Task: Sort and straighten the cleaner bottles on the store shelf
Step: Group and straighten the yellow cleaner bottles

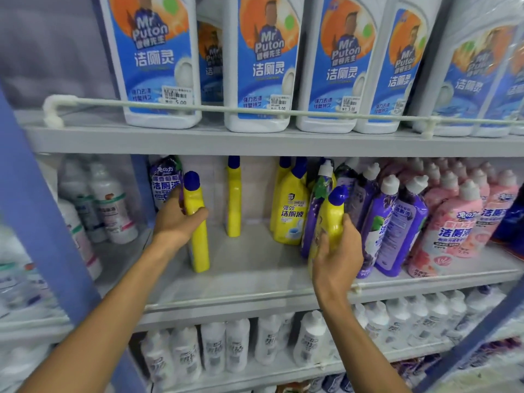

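Gripping upright yellow bottle (199, 239) in left hand (177, 221); right hand (337, 260) grips tilted yellow bottle (332, 219), cap leaning right toward purple bottles (381, 222).

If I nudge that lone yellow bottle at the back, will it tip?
Probably: the lone yellow bottle looks tall with a narrow base, and nothing stands right beside it. Its rigid plastic likely slides on the smooth shelf if pushed low.

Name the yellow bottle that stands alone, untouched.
The edge-on yellow bottle at the back, between left hand and right hand. The others are held or packed against neighbours.
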